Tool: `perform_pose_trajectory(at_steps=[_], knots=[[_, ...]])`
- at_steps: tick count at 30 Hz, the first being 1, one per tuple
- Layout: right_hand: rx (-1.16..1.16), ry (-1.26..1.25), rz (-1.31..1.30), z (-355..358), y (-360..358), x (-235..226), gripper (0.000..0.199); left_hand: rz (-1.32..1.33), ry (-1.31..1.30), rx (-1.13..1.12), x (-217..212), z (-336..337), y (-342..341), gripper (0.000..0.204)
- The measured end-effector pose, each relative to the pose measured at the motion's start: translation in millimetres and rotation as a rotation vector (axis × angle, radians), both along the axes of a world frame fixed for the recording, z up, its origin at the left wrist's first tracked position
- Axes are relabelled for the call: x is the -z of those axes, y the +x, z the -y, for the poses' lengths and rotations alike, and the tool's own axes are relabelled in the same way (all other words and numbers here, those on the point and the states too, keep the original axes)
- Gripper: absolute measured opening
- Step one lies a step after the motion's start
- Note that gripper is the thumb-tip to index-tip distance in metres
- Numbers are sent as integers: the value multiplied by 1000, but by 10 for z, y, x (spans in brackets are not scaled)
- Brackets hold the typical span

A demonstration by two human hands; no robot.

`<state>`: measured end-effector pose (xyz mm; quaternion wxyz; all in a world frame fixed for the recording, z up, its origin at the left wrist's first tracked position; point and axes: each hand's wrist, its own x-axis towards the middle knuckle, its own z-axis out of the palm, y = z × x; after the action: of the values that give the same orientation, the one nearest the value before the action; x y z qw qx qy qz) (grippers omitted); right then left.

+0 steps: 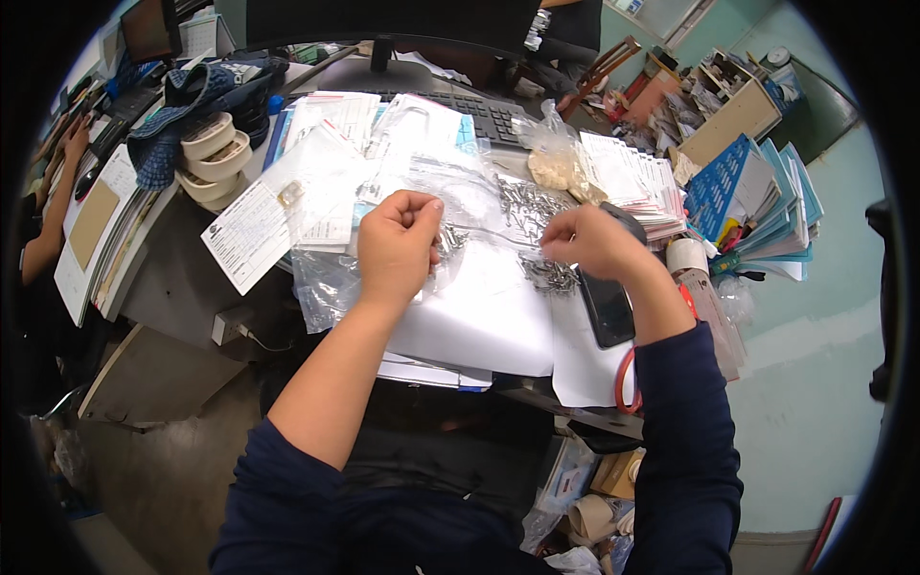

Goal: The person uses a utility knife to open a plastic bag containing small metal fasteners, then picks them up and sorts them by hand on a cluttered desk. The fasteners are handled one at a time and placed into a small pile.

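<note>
A small clear plastic bag (498,244) is stretched between both hands over a white sheet (479,316). The left hand (398,244) is closed in a fist on its left edge; the right hand (589,240) is pinched shut on its right edge. The film is judged thin, light, limp and slippery, best gripped at the rim. Small metal parts (548,275), judged hard, light and prone to scattering, lie loose just below the right hand, more (525,203) just beyond the bag.

At twelve o'clock from my hands I see shiny metal pins (525,203) on a clear, glossy, crinkled plastic bag (450,182); beneath, matt white paper (489,311); at four o'clock, a glossy black phone (606,309).
</note>
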<state>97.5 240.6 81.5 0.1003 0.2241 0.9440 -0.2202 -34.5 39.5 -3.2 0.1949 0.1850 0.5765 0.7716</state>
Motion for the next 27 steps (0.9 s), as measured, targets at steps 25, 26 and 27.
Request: perform_pose_trajectory(at_steps=[25, 26, 27], knots=[[379, -602, -103, -259, 197, 118, 13, -23, -11, 3, -1, -32, 14, 15], [380, -622, -102, -256, 186, 118, 13, -17, -4, 6, -3, -28, 11, 14], [390, -611, -91, -248, 180, 111, 14, -11, 3, 8, -4, -25, 9, 14]])
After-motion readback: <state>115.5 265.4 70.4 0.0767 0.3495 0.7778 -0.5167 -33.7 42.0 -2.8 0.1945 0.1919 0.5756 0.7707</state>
